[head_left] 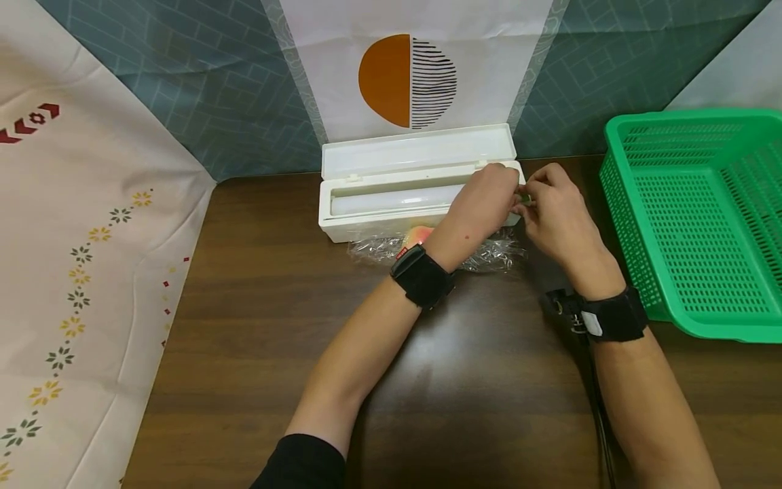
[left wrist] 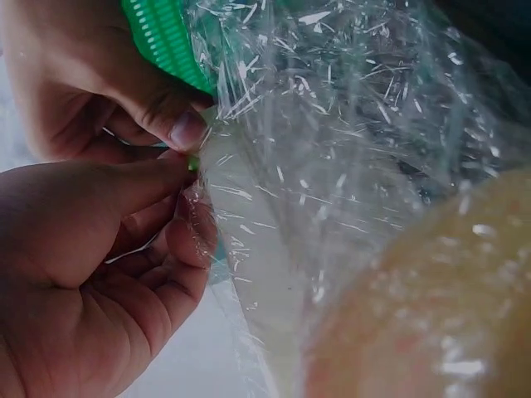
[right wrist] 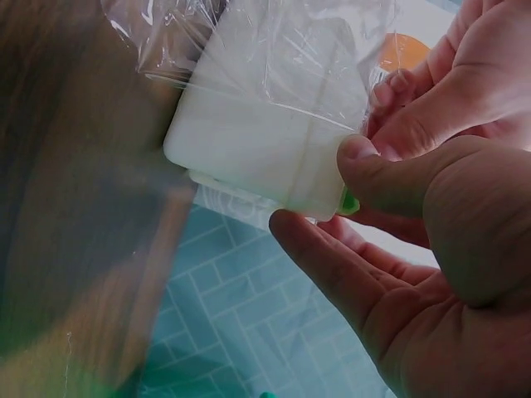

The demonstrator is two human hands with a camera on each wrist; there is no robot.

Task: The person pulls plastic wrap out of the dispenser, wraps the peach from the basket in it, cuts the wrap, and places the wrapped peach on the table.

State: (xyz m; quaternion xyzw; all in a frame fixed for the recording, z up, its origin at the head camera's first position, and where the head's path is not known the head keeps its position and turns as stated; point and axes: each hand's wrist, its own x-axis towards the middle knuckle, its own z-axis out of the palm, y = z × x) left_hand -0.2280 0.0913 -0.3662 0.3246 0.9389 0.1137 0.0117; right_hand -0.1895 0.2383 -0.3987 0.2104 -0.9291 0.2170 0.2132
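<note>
A white cling film dispenser [head_left: 373, 224] stands at the back of the table with its lid raised, a film roll [head_left: 397, 200] inside. Against its front lies a round red-yellow fruit [head_left: 417, 236] under crumpled cling film [head_left: 497, 252]. At the dispenser's right end, my left hand [head_left: 489, 193] pinches the film's edge between thumb and fingers. Beside it, my right hand [head_left: 562, 217] has its thumb on a small green slider [right wrist: 349, 201], its index finger extended by the box end. The fingers partly hide the slider.
A green plastic basket [head_left: 662, 299] stands to the right, close to my right wrist. Patterned cloth [head_left: 256, 102] hangs behind the dispenser, and a white flowered cloth [head_left: 122, 272] borders the left side. A black cable [head_left: 599, 407] runs beside my right forearm.
</note>
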